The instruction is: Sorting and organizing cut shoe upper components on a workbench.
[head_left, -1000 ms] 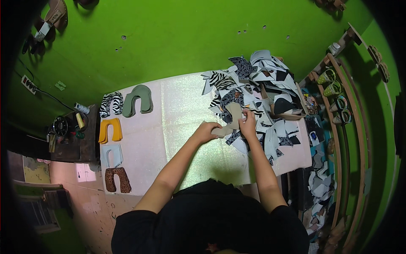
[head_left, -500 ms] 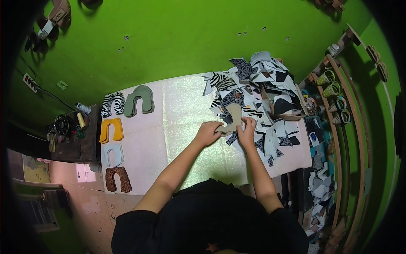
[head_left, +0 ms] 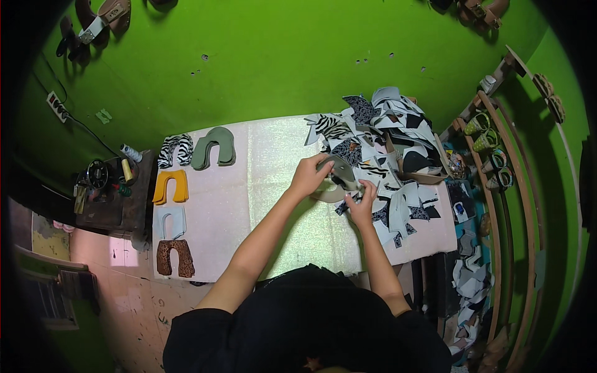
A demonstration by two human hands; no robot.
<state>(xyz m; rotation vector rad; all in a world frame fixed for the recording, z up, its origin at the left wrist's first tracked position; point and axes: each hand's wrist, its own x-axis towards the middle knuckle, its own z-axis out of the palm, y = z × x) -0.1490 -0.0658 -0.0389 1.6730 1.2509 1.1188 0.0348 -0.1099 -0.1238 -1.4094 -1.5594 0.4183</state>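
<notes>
My left hand [head_left: 308,176] is closed on the upper left edge of a curved grey-green material piece [head_left: 340,169], tilted above the table. At the piece's lower right end is my right hand [head_left: 362,206], its thumb and fingers apart. Below the held piece, a paler beige curved piece [head_left: 328,196] shows in part; whether it is held or lies on the table I cannot tell. A heap of zebra, dark patterned, white and grey offcuts [head_left: 373,143] spreads just beyond and right of my hands.
Along the table's [head_left: 217,236] left side lie U-shaped stacks: zebra [head_left: 166,151], olive green [head_left: 202,149], yellow [head_left: 163,186], pale blue [head_left: 164,224] and leopard print [head_left: 164,258]. Right of the offcuts is a cardboard box [head_left: 429,178]; sandals hang on a wooden rack [head_left: 497,133]. Left stands a sewing machine [head_left: 97,174].
The held piece has been lifted and tilted, showing a darker grey-green face. My left hand has risen slightly; my right hand has moved slightly lower, its fingers spread. The view has shifted a little.
</notes>
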